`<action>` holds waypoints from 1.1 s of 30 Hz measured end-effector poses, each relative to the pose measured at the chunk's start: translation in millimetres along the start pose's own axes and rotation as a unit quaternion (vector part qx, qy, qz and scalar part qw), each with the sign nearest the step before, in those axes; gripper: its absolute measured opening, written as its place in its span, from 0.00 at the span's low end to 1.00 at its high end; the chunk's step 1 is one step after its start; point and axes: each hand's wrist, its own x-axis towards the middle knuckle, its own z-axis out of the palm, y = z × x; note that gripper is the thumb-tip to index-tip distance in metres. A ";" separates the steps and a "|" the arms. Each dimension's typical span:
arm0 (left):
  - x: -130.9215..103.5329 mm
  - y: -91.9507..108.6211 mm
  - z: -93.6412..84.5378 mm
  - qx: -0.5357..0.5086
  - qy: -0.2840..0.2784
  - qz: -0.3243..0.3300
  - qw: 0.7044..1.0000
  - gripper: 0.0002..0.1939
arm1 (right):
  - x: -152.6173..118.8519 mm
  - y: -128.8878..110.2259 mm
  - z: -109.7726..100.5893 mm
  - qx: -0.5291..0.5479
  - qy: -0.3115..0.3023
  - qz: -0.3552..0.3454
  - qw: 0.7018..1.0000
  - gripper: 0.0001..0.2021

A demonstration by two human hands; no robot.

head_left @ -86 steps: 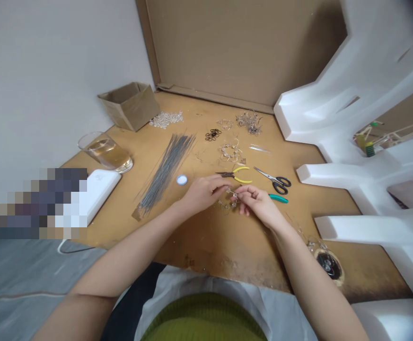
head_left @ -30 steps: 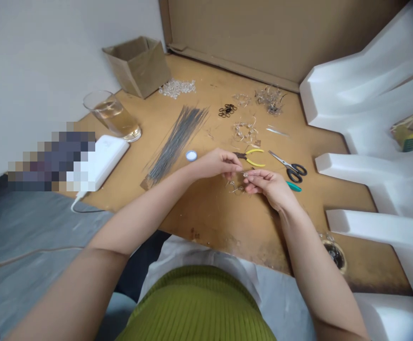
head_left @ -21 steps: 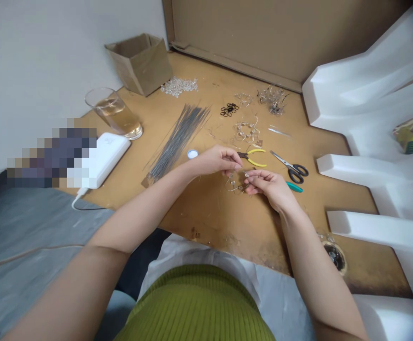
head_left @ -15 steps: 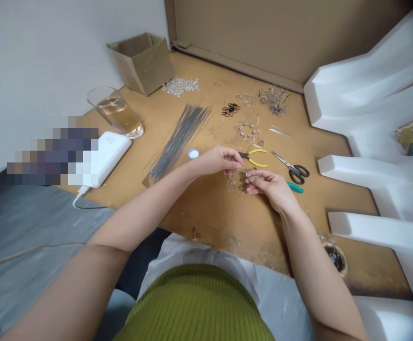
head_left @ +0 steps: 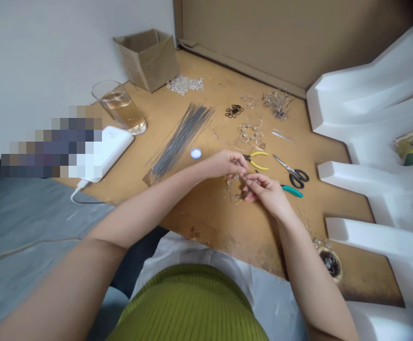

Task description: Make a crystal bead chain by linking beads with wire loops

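Observation:
Both hands meet over the table around a beaded wire ring [head_left: 229,191], a loop of thin wire with clear beads. My right hand [head_left: 263,189] pinches the ring's right side between thumb and fingers. My left hand [head_left: 229,163] has its fingertips closed at the top of the ring, close to the right fingertips; the bit of wire there is too fine to make out clearly. Just beyond the hands lie yellow-handled pliers [head_left: 260,165], partly covered by the left fingers. A teal-handled tool [head_left: 292,191] shows beside the right hand, its head hidden.
Black-handled scissors [head_left: 298,177] lie right of the pliers. A bundle of straight wires [head_left: 181,142], a small blue-rimmed lid [head_left: 195,153], black rings [head_left: 234,111], another beaded ring [head_left: 250,134] and clear beads [head_left: 185,84] are about. A glass of drink [head_left: 123,111] stands left; white foam [head_left: 348,175] borders the right.
My fingertips have come closer together at the top of the ring, and the ring has turned slightly. The whole view has shifted a little.

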 end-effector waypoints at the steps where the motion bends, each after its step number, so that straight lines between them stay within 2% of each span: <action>1: 1.1 -1.6 0.7 -0.004 -0.001 -0.001 1.000 0.06 | -0.3 0.6 0.8 -0.003 -0.008 0.008 1.000 0.18; 7: 2.6 -4.9 1.1 -0.044 -0.008 0.018 0.999 0.06 | -3.2 -0.4 2.3 -0.005 -0.035 0.028 0.999 0.19; 13: -2.4 1.5 -1.5 0.009 0.005 -0.005 1.000 0.07 | -5.6 -2.8 3.3 0.014 -0.015 0.037 0.999 0.18; 20: -3.8 2.6 0.2 0.044 -0.007 0.009 0.999 0.08 | -5.0 -1.8 2.5 0.019 -0.006 0.029 0.999 0.17; 33: -5.8 6.0 -0.9 0.028 -0.012 0.010 0.999 0.07 | -5.3 -2.4 1.5 0.009 -0.019 0.035 0.999 0.17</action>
